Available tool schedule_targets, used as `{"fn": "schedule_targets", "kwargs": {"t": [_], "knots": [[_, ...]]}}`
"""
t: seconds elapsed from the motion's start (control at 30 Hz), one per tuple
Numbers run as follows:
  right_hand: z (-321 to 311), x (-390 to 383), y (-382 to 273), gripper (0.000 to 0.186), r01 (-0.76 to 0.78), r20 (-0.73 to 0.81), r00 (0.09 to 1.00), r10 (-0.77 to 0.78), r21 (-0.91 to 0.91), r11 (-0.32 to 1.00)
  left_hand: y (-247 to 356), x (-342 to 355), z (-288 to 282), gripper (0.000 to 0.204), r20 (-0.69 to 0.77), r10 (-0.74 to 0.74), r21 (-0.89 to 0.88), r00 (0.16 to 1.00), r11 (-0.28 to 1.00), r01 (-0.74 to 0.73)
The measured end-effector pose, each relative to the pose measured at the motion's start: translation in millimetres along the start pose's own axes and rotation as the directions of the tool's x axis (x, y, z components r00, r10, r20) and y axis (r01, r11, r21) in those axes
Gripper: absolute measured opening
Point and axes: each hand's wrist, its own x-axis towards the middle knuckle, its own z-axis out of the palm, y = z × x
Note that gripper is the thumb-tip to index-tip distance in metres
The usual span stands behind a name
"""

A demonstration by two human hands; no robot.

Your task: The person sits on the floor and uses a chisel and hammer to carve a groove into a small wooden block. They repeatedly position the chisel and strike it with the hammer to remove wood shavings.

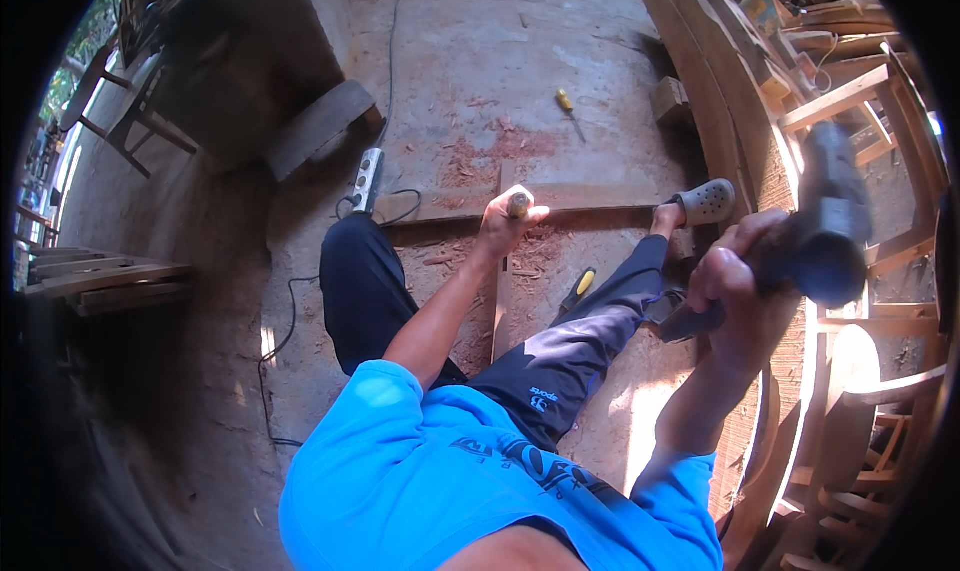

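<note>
My left hand [500, 233] is wrapped round the upright handle of a chisel [518, 206]; its blade is hidden below my fist. Beneath that hand a narrow wooden strip [501, 316] runs toward me and crosses a long plank [590, 197] lying on the floor. Raised at the right, close to the camera, my right hand [735, 276] grips a hammer [832, 221] by its handle. The dark hammer head is slightly blurred and well apart from the chisel. Reddish wood chips [490, 156] lie scattered around the plank and strip.
A yellow-handled tool [565, 101] lies on the floor ahead, and a yellow-and-black one [578, 289] beside my leg. A white power strip [367, 179] with a black cable sits at the plank's left end. Large boards [720, 81] and wooden frames [850, 101] crowd the right.
</note>
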Motion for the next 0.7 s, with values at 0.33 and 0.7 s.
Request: {"fn": "schedule_targets", "kwargs": {"t": [0.33,0.7], "knots": [[37.8,52.7,35.7,0.018,0.299,-0.001,0.937,-0.35,0.522,0.799,-10.3,-19.0,4.9,0.029,0.037,0.061,0.125,0.997,0.99,-0.066],[22.7,11.1,127.7,0.026,-0.096,0.224,0.96,0.167,-0.297,0.95,-15.2,-9.4,-7.6,0.036,0.192,-0.156,-0.154,0.969,0.97,0.186]]}}
